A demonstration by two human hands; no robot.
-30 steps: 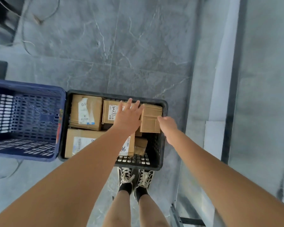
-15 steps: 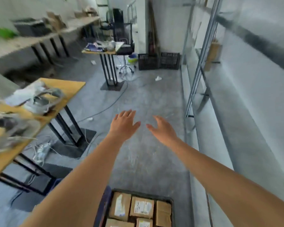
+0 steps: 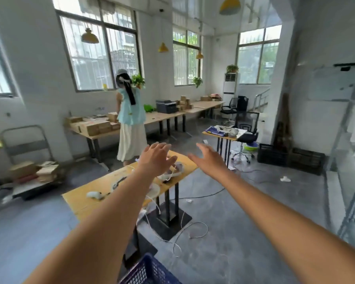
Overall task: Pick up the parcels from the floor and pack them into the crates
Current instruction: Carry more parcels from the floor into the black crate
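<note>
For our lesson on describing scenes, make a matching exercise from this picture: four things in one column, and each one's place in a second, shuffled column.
Things:
1. blue plastic crate
2. yellow cone-shaped lamp
3. black office printer
4. person's open left hand

Places:
A. on the long table by the windows
B. hanging from the ceiling
C. bottom edge of the view
D. raised in mid-air, empty

Pairs: 1-C, 2-B, 3-A, 4-D

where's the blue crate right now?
In the head view, only a corner of the blue crate shows at the bottom edge, centre-left, between the two outstretched forearms and just in front of the yellow table's black base.
</note>
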